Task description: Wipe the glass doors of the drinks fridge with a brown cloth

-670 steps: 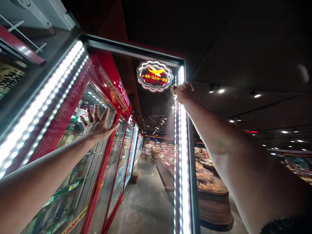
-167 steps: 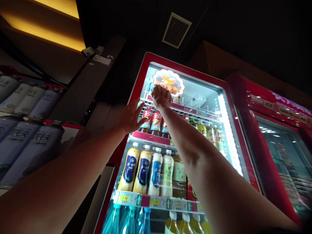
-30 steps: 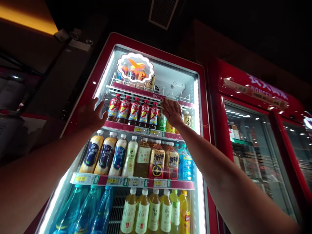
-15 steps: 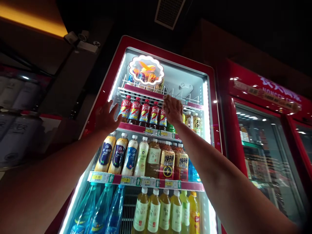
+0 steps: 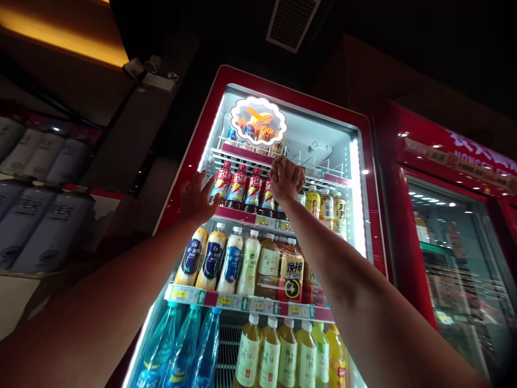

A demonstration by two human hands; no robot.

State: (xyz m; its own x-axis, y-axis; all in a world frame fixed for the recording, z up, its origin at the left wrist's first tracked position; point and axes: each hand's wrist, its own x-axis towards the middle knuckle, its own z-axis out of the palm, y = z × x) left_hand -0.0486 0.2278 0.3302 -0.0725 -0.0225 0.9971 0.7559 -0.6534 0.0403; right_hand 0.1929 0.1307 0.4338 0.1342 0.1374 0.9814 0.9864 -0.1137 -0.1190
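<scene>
My right hand (image 5: 286, 179) is closed in a fist in front of the glass door of a red-framed drinks fridge (image 5: 269, 83), over the right end of a row of red-capped bottles (image 5: 237, 186). Whether it holds anything is hidden by the curled fingers. To the left, my left hand (image 5: 197, 198) has its fingers spread at the door's left side, beside the same row; I cannot tell whether it touches the glass. Above both hands, a glowing scalloped sign (image 5: 258, 121) shows on the door.
Lower shelves hold yellow and blue labelled bottles (image 5: 212, 256), blue bottles (image 5: 177, 345) and pale-labelled drinks (image 5: 269, 350). A second red fridge (image 5: 412, 226) stands at right. Large white labelled containers (image 5: 52, 226) line a shelf at left.
The view has shifted, so the fridge appears farther right. Against the fridge, my right fist has moved left over the red-capped bottles. My left hand stays at the door's left side.
</scene>
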